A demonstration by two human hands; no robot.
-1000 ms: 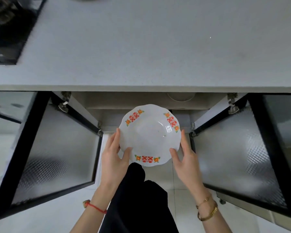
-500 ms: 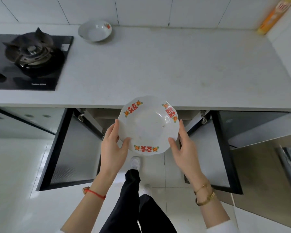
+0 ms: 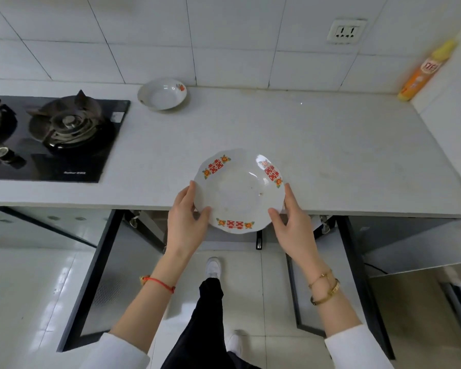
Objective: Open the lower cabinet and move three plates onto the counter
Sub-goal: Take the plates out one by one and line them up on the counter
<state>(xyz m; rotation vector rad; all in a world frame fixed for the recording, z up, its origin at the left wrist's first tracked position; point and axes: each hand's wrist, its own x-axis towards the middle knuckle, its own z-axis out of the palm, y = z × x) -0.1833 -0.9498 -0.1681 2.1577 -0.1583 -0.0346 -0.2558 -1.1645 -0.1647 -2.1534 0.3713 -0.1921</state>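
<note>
Plate carried in both hands over the worktop's front edge, ready to be set down.

The left hand and right hand each pinch the rim of the white plate, thumbs on top and fingers underneath, holding it roughly level and partly over the worktop. I would carry it further in over bare surface, lower the far rim first, then slide the fingers out so it does not drop. One dish already sits near the back wall beside the hob. The cabinet doors below hang open, so I would keep the knees out of their way.
</note>
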